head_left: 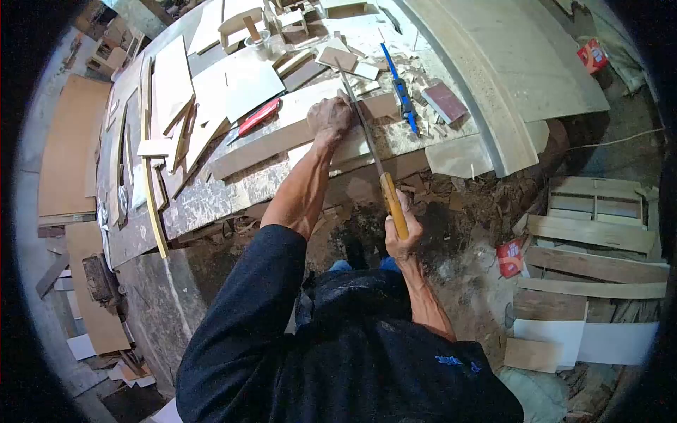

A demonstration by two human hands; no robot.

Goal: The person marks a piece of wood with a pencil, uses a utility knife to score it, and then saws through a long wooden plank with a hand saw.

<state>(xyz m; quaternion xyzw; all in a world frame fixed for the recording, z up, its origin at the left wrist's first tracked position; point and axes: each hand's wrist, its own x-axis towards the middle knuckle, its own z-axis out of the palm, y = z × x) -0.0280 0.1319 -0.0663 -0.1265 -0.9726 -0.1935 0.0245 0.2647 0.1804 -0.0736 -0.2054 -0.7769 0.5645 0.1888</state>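
My right hand [404,235] is wrapped round the yellow handle of a handsaw [367,133]. The saw's narrow blade points away from me and lies across a long wooden board [264,144] near the bench's front edge. Just left of the blade, my left hand [330,118] is closed over the board, knuckles up; its fingertips are hidden. A red utility knife [259,118] lies on the board's left part. To the right of the blade are a blue caliper [404,99] and a dark red rectangular block [444,103].
The workbench [190,208] carries wood offcuts, white panels [254,88] and a cup [258,42] with a stick in it. A long curved panel [486,92] runs along the right. Stacked boards [592,233] and a red packet [509,259] lie on the littered floor.
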